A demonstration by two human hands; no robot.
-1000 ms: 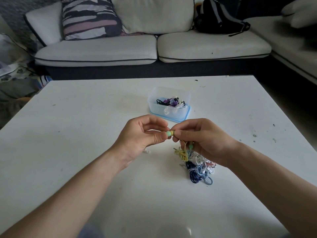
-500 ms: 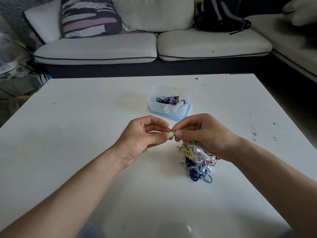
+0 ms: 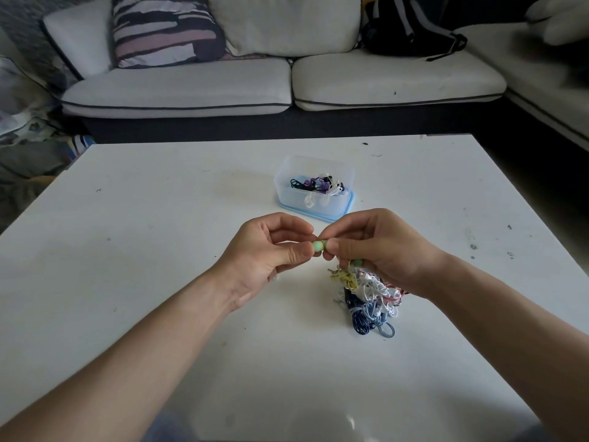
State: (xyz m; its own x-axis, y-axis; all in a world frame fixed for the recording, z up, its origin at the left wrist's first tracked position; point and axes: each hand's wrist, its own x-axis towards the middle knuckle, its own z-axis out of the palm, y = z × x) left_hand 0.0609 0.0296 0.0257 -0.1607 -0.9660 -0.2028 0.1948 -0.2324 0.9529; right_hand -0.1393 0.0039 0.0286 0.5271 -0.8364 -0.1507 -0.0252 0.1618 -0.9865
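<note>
Head view: a small, rounded pale-green piece (image 3: 318,246) is pinched above the middle of the white desk (image 3: 159,250), with the fingers (image 3: 296,253) of the left hand (image 3: 264,250) and right hand (image 3: 382,250) clamped on it from either side. A tangle of thin cords (image 3: 369,295), white, blue and yellow, is partly hidden under the right hand. Farther off, black and purple cords are held in a translucent rectangular tub (image 3: 331,207). The far side is filled by a pale cushioned sofa (image 3: 191,87).

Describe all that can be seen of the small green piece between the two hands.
The small green piece is pale mint, rounded and smooth, perhaps rubber or soft plastic; its exact shape is too small to tell. It is held above the white table, pinched on one side by the left hand and on the other by the right hand, which cover its ends.
</note>
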